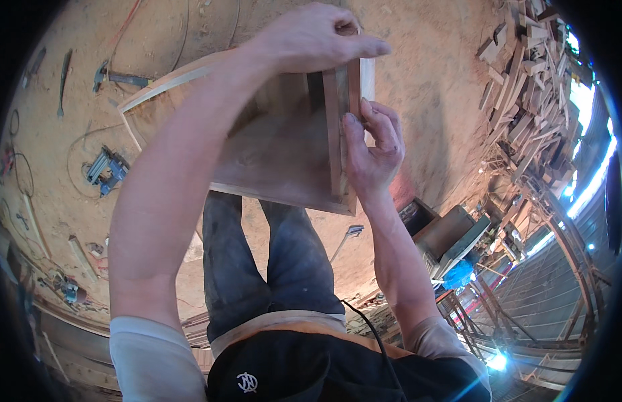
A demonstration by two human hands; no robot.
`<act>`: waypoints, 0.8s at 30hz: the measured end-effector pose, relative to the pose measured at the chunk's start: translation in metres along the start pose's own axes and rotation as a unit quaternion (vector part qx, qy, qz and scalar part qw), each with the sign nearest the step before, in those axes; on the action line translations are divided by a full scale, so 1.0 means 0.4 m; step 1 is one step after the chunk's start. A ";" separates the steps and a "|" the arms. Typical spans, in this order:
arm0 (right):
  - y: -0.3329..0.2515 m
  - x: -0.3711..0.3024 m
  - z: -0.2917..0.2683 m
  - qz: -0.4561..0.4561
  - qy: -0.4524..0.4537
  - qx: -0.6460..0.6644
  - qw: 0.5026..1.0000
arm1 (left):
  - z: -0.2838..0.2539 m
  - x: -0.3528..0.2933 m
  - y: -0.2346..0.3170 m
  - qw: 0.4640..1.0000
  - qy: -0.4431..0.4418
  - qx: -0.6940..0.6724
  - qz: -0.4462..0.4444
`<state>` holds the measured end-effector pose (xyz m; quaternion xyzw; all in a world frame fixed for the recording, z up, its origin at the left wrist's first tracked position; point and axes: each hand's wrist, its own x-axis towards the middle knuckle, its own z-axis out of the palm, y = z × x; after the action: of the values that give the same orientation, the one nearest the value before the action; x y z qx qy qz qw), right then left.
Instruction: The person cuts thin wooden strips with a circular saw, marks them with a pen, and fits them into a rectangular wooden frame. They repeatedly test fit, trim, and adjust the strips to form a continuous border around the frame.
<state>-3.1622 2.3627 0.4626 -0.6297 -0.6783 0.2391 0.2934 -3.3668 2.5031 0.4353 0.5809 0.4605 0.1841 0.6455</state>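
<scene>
A wooden box-like frame [284, 198] with a recessed panel stands in front of my legs, its near edge running across my thighs. A brown wooden strip [354, 86] forms its right side, with a pale edge beside it. My right hand [374, 144] is closed on this strip, thumb on the inner face and bent fingers on the outer side. My left arm crosses over the frame, and my left hand [311, 40] is at the strip's far end. Its fingers are curled, with the thumb pointing right; whatever lies between them is hidden.
On the dusty floor at left lie a hammer [126, 79], a dark bar-shaped tool [64, 84], a blue power tool [108, 171] and cables. Offcuts of wood [525, 87] are heaped at far right. Nearer right is a dark box [445, 231] with a blue bag [459, 275].
</scene>
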 end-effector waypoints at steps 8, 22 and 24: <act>0.044 0.024 -0.012 0.243 -0.022 0.291 0.925 | -0.006 -0.033 -0.125 0.991 0.128 -0.037 -0.022; 0.113 0.025 -0.030 0.394 0.013 0.434 0.810 | 0.157 -0.150 -0.028 0.813 0.167 0.485 0.275; 0.109 0.025 -0.041 0.319 -0.014 0.373 0.871 | 0.178 -0.169 -0.020 0.835 0.083 0.469 0.277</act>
<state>-3.1198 2.3759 0.4448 -0.6525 -0.3051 0.5638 0.4042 -3.3460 2.4076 0.4465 0.8999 0.3628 0.1647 0.1774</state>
